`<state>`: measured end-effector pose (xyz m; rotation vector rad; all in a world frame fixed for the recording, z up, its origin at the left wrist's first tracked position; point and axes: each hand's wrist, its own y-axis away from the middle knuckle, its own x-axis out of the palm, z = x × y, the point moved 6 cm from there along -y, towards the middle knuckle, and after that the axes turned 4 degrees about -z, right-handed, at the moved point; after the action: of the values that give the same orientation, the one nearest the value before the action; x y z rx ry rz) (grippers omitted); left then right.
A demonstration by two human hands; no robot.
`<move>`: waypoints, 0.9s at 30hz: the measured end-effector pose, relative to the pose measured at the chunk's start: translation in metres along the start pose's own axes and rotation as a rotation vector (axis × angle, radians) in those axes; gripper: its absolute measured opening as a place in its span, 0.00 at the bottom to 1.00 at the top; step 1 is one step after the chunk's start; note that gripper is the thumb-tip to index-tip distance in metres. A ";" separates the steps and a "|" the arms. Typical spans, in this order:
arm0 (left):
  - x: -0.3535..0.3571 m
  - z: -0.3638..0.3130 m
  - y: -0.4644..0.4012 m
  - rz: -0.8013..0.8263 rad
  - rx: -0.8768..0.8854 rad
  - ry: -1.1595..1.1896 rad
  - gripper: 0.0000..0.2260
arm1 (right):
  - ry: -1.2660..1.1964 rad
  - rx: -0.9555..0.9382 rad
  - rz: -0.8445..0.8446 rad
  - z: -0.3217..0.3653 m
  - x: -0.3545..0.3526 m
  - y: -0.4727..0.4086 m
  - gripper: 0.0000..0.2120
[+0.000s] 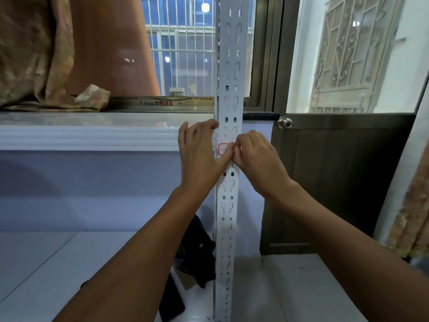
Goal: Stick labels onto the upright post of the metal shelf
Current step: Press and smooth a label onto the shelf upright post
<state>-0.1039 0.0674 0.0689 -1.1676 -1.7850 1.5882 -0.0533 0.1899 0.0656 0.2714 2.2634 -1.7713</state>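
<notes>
The 2 forearms reach up to the post (228,94). The left hand (199,154) and the right hand (257,159) pinch a label (223,148) on it.

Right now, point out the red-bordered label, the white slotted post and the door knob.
red-bordered label (223,148): head view, its visible white middle between the thumbs.
white slotted post (231,73): head view, front face above the hands.
door knob (285,123): head view, its round metal front.
</notes>
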 end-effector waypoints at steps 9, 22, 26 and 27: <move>0.000 -0.004 0.000 -0.009 -0.035 0.039 0.21 | -0.137 0.008 0.031 -0.009 0.006 0.011 0.05; 0.002 0.002 0.003 -0.016 0.027 0.031 0.22 | -0.474 0.265 -0.074 -0.022 -0.013 0.019 0.07; 0.003 0.002 0.004 -0.033 0.073 0.007 0.22 | -0.583 0.334 -0.009 -0.021 -0.010 0.022 0.10; 0.004 0.002 0.004 -0.039 0.081 0.001 0.21 | -0.590 0.339 0.024 -0.021 -0.008 0.026 0.11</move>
<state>-0.1067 0.0691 0.0636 -1.0896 -1.7155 1.6214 -0.0398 0.2163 0.0491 -0.1506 1.5488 -1.8990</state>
